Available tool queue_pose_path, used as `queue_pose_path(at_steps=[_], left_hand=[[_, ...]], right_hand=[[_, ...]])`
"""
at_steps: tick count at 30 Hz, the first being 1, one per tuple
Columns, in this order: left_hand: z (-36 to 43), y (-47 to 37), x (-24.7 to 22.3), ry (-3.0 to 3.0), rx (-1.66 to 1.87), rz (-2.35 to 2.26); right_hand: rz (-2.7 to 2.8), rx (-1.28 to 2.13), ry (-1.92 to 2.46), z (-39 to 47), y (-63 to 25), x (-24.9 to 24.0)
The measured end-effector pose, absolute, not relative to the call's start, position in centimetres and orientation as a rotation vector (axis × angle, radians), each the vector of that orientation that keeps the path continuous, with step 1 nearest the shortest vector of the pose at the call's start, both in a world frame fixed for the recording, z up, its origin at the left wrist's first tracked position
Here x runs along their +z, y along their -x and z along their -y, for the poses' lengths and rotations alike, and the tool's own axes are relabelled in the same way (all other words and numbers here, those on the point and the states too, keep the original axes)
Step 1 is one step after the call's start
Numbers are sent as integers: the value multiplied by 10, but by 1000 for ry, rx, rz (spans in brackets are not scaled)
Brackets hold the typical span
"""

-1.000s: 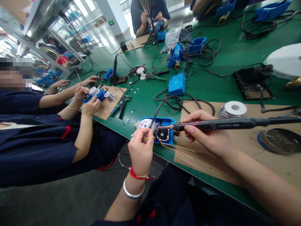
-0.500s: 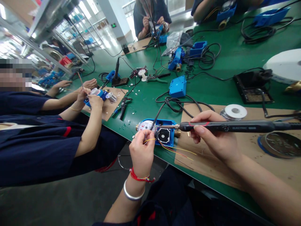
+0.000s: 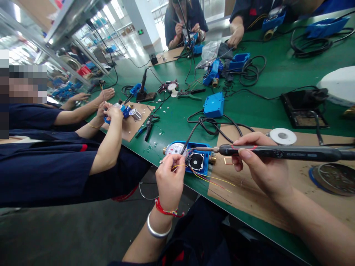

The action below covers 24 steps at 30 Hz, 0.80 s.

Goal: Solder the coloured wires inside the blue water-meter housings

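Note:
My right hand (image 3: 260,166) grips the handle of a black soldering iron (image 3: 271,152), held level and pointing left. Its thin tip reaches over a blue water meter housing (image 3: 206,166), close to the wires by the round dial (image 3: 175,149); whether it touches them I cannot tell. Fingertips of my left hand (image 3: 169,181) pinch a thin yellow wire (image 3: 177,166) at the near side of the housing. Beside the dial sits a black square part (image 3: 196,162). Loose red, yellow and dark wires (image 3: 216,180) trail towards me. A black cable (image 3: 191,136) runs into the housing.
Brown cardboard (image 3: 249,195) lies under my right arm, with a solder spool (image 3: 283,136) and a round dish (image 3: 332,178) on it. Behind are a blue box (image 3: 213,104), an iron stand (image 3: 302,107) and wire strippers (image 3: 149,127). Co-workers' hands (image 3: 113,112) are busy at the left.
The view has shifted slightly, so the table appears further right and lower. My hands keep about the same place at the meter. A co-worker's hand now rests on the table's far side.

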<state>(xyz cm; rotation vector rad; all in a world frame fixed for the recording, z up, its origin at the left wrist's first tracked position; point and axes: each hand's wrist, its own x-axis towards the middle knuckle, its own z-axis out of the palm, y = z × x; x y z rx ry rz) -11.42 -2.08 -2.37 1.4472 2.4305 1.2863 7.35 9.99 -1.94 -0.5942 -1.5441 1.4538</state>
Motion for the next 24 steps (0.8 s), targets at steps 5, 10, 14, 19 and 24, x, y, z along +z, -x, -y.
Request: queue_pose_path(at_steps=[5,10,14,19,24], left_hand=[[29,116,-24,-1302,1411,-2289],[39,124,-18,-1191,1511,-2149],[42,134,-17,-1174,1550,-2088],[39,140,-19,-909,1704,-1865],[30,146,-16,-622,1811,-1447]], right_hand=[[1518,1476,605,-100,-73,-17],[1472,1457,605,-101,-72,-15],[1384,1480,603,-101,-71,-15],[1353,1483,636,-98,-72,-10],[1352,1493,615,-99,-73,-9]])
